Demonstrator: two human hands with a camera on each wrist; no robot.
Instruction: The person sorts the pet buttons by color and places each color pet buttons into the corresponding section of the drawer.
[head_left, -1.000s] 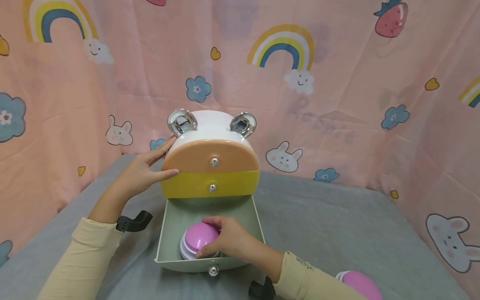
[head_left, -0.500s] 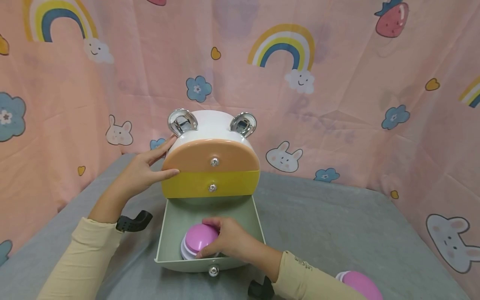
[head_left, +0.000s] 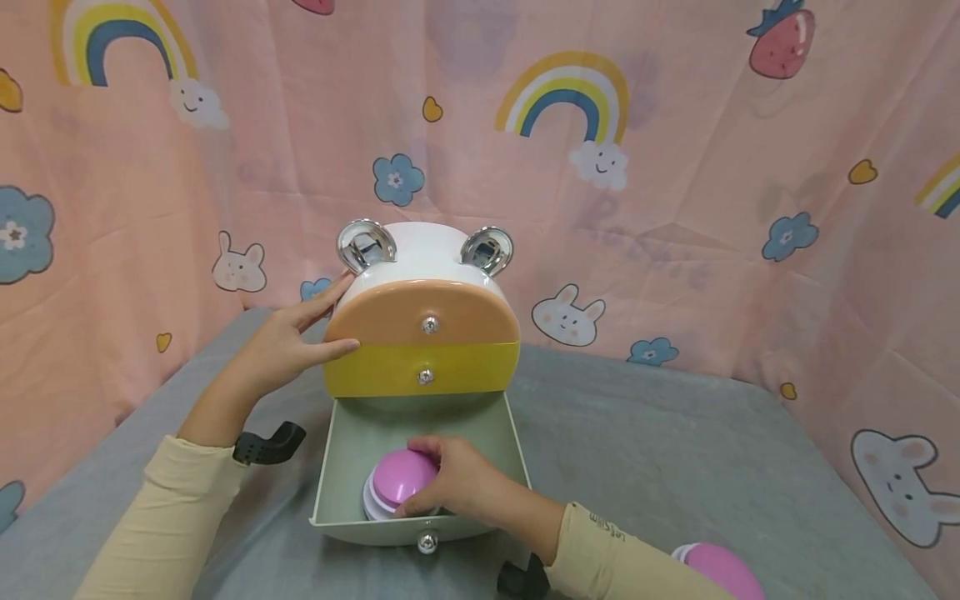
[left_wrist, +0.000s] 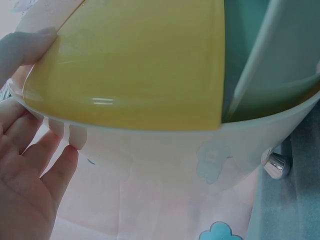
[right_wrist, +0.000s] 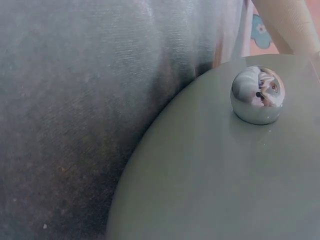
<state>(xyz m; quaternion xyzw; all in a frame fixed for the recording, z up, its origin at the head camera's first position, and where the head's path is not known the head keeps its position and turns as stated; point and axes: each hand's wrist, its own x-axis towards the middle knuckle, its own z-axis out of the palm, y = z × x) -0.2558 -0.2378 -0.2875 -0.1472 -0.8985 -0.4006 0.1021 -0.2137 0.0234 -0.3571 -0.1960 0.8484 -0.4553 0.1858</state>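
Note:
A small bear-eared drawer cabinet (head_left: pixel 435 250) has an orange top drawer, a yellow middle drawer (left_wrist: pixel 140 65) and a pale green bottom drawer (head_left: pixel 382 417) pulled far out. My left hand (head_left: pixel 281 346) holds the cabinet's left edge, thumb on the front, other fingers against the white side. Inside the green drawer, near its front wall, is a pink-domed round item with a white base (head_left: pixel 403 473). My right hand (head_left: pixel 461 479) holds its right side between thumb and fingers; part of it is hidden. In the right wrist view the hand is out of sight.
Another pink-domed item (head_left: pixel 720 568) lies at the lower right, partly behind my sleeve. The green drawer's silver knob (right_wrist: pixel 257 95) juts forward. A grey cloth (head_left: pixel 637 442) covers the table, with a pink printed curtain (head_left: pixel 697 167) behind and at the sides.

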